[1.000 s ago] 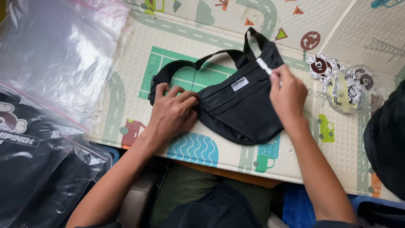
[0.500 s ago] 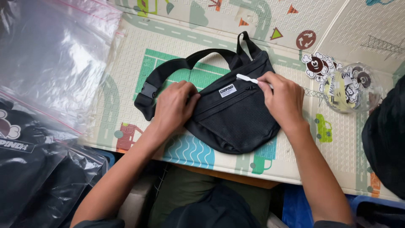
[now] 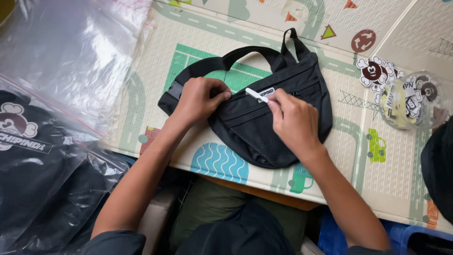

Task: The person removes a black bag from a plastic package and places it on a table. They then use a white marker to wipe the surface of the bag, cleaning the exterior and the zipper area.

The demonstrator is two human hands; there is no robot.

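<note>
Fingers of the right hand (image 3: 295,125) pinch a small white zipper tab (image 3: 256,95) on the black fabric waist bag (image 3: 271,123); the left hand (image 3: 200,99) grips the bag's left end closed-fisted. Fabric may bunch, jamming the zipper.

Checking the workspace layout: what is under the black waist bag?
The black waist bag lies on a patterned play mat with road and wave prints; the mat beneath the bag is covered.

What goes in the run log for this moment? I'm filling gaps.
left hand: grips black waist bag | right hand: holds white zipper pull | surface: play mat
</note>
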